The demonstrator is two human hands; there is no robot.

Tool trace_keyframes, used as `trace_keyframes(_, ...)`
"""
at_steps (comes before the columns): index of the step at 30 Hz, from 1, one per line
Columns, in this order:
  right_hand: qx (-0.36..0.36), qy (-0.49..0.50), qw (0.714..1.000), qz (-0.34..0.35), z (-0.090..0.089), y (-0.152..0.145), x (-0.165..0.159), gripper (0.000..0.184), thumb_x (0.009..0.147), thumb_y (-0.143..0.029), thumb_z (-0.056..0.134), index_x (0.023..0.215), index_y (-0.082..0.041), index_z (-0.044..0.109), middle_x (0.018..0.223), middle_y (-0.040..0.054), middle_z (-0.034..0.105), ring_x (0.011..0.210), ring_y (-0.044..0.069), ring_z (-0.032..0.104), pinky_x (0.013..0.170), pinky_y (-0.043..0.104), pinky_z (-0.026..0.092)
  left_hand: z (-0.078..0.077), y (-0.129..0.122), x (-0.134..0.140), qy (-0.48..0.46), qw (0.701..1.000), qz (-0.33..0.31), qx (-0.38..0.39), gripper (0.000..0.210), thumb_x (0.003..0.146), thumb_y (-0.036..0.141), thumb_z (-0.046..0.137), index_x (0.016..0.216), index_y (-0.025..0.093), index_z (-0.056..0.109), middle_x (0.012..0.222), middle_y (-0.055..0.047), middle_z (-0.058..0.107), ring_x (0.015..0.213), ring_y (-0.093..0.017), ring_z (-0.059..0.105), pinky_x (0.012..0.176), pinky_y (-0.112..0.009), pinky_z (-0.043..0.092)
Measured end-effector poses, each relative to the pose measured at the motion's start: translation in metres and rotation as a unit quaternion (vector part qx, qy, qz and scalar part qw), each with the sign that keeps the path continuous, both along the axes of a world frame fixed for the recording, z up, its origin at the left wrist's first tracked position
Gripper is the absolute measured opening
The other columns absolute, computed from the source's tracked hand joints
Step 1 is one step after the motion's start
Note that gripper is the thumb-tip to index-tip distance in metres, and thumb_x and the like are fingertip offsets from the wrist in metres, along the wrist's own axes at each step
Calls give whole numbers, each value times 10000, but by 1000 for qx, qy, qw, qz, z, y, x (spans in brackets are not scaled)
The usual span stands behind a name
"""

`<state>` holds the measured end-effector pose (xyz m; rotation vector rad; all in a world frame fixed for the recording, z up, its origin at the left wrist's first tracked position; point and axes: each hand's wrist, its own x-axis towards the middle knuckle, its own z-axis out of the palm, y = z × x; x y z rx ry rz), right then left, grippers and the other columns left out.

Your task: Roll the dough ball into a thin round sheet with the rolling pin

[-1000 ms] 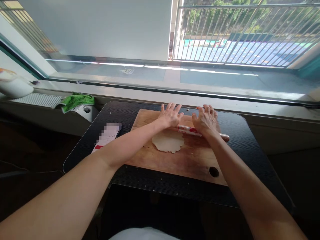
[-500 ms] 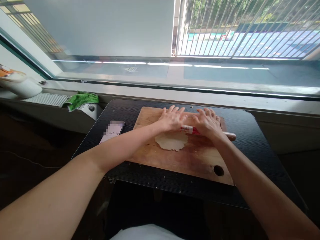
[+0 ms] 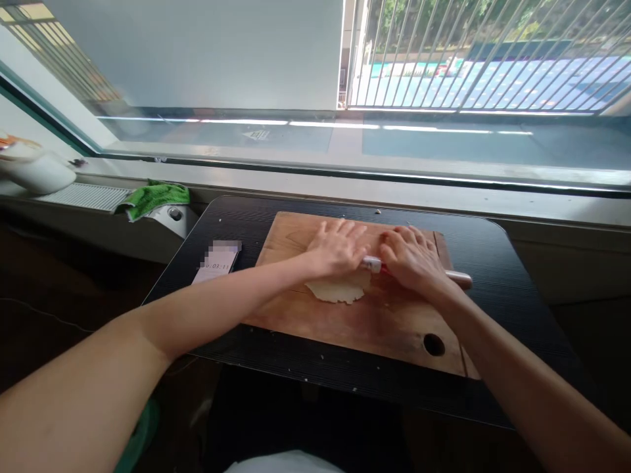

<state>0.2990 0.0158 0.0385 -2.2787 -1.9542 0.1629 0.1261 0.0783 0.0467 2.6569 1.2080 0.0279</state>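
My left hand [image 3: 338, 247] lies flat over the left part of a rolling pin [image 3: 458, 279], its fingers stretched forward and apart. On the right part of the pin rests my right hand [image 3: 410, 255], palm down, fingers reaching over it without wrapping round. A white label with some red shows on the pin between the hands. Under my left hand and the pin is a thin, ragged-edged sheet of dough [image 3: 339, 290], its far part hidden. The dough sits on a wooden cutting board [image 3: 315, 325] with a round hole near its right front corner.
The board lies on a black table [image 3: 236, 223] with small crumbs scattered about. A phone [image 3: 217, 261] showing a timer is at the left. Beyond it, a green cloth [image 3: 156, 197] hangs over the sill by the window. A white pot [image 3: 39, 171] stands farther left.
Both hands and the rolling pin have shifted slightly toward me, and the pin's label has turned. The board's near edge has also come a little closer in view.
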Motion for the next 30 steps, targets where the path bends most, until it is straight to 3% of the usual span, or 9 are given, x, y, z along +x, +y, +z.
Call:
trace_keyframes(3,23,-19,1000,9,-2,-5,1,475,977,-368,319,1329,-226,605,1546,135,454,1464,343,318,1160,572,301,1,-6,-2,-10,999,-7,32,586,1022,482,296,1549,241,390,1640,-71,361,1532,-306,244,1245,-572,170)
trace_keyframes(7,34,2,998,-60,1,40,13,547,953,-384,395,1426,-142,526,1604,189,352,1498,361,260,1174,581,265,5,36,20,-20,997,59,48,578,1026,409,302,1563,200,354,1658,-99,314,1549,-291,196,1250,-583,142)
trace_keyframes(9,31,7,996,-82,2,47,14,578,946,-401,409,1440,-118,511,1612,204,337,1503,370,249,1179,579,258,6,43,23,-10,996,82,28,593,1027,402,291,1572,172,332,1658,-118,309,1548,-292,205,1244,-593,160)
trace_keyframes(13,20,0,1000,-24,-5,4,5,554,980,-425,317,1434,-187,526,1589,164,404,1490,346,290,1171,574,282,0,5,3,-11,1000,9,15,618,1025,468,280,1584,209,323,1662,-93,311,1548,-306,213,1245,-594,161)
trace_keyframes(16,54,-17,998,27,-9,-10,5,560,982,-427,307,1466,-212,490,1590,138,410,1505,341,256,1189,585,235,-2,-10,-4,-24,999,0,43,620,1012,475,325,1584,238,326,1666,-81,304,1552,-311,199,1255,-592,96)
trace_keyframes(22,60,34,996,-56,-7,51,22,651,955,-476,373,1509,-138,401,1591,204,379,1506,393,228,1178,642,199,5,44,24,-18,995,97,29,620,1025,428,277,1602,203,268,1684,-101,247,1565,-282,160,1254,-592,112)
trace_keyframes(26,46,24,998,-21,-12,14,11,613,971,-478,320,1502,-191,428,1573,159,426,1500,354,259,1179,596,244,2,11,7,-12,999,41,-9,618,1026,461,260,1599,230,283,1676,-72,282,1552,-289,204,1247,-588,158)
trace_keyframes(28,70,-3,998,6,-15,-9,6,606,975,-472,315,1503,-199,432,1587,146,409,1514,341,232,1196,576,215,-1,-10,-4,-25,1000,9,17,603,1022,460,288,1585,248,320,1660,-64,322,1542,-296,228,1250,-584,145)
trace_keyframes(30,88,-10,996,4,-16,-11,6,622,969,-473,334,1515,-185,413,1604,158,376,1520,347,207,1192,583,203,-2,-12,-5,-31,999,5,38,601,1016,458,316,1577,242,335,1654,-75,334,1538,-302,235,1248,-592,135)
